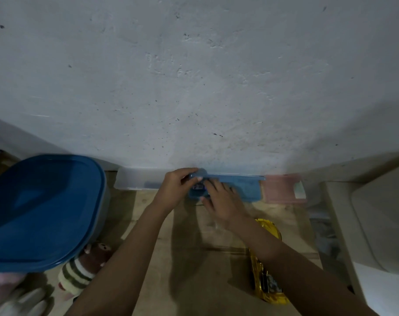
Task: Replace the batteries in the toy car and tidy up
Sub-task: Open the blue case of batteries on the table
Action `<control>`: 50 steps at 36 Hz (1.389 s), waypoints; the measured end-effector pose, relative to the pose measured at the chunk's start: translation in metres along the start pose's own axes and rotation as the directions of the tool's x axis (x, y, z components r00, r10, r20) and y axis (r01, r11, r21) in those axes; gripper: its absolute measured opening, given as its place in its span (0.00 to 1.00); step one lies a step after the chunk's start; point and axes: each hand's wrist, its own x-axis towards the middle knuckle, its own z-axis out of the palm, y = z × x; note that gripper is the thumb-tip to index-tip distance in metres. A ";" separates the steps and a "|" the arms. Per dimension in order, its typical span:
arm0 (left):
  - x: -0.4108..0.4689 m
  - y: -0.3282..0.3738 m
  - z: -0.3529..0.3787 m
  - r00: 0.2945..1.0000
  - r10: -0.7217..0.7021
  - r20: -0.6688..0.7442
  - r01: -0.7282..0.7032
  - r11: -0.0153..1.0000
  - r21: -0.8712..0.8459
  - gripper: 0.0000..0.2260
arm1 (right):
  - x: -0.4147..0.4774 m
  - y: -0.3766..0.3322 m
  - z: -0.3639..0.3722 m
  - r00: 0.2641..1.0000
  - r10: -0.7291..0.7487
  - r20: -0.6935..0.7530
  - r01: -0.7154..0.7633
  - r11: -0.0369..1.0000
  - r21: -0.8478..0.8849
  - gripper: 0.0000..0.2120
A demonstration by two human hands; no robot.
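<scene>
By the wall, left hand (178, 185) pinches the lid (235, 178), right hand (221, 201) lies open-fingered at the box (246, 190); a slip could trap it.

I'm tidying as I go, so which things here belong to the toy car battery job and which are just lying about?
Job: yellow toy car; small blue box; its lid, held by the left hand; right hand at the box.
Lying about: big blue-lidded bin; clear box; pink box; striped soft toy.
</scene>
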 end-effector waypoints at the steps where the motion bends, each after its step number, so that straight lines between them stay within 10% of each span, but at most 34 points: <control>1: 0.000 0.000 -0.001 1.000 0.002 0.029 -0.002 1.000 -0.006 0.16 | 0.002 -0.003 0.002 1.000 -0.029 0.003 0.029 0.999 -0.030 0.22; 11: 0.007 0.000 -0.014 0.968 0.002 0.253 0.000 1.000 -0.008 0.19 | 0.014 -0.003 0.010 0.996 -0.070 0.059 0.074 0.994 -0.085 0.22; 30: 0.010 0.005 -0.018 0.980 -0.067 0.189 0.088 0.990 -0.109 0.13 | 0.025 0.008 -0.002 0.976 -0.213 0.037 0.212 0.977 0.022 0.15; 38: 0.004 0.008 -0.019 0.976 -0.074 0.205 0.081 0.996 -0.027 0.12 | -0.010 0.007 -0.013 0.879 -0.377 -0.293 0.360 0.926 -0.111 0.22; 46: -0.014 -0.003 0.000 0.947 0.086 0.311 -0.231 0.855 0.465 0.15 | -0.033 0.016 -0.050 0.896 0.221 -0.385 0.036 0.829 0.558 0.04; 50: -0.021 -0.005 0.027 0.946 0.160 0.283 -0.303 0.754 0.583 0.18 | -0.031 0.025 -0.058 0.845 0.488 -0.219 -0.080 0.520 0.850 0.13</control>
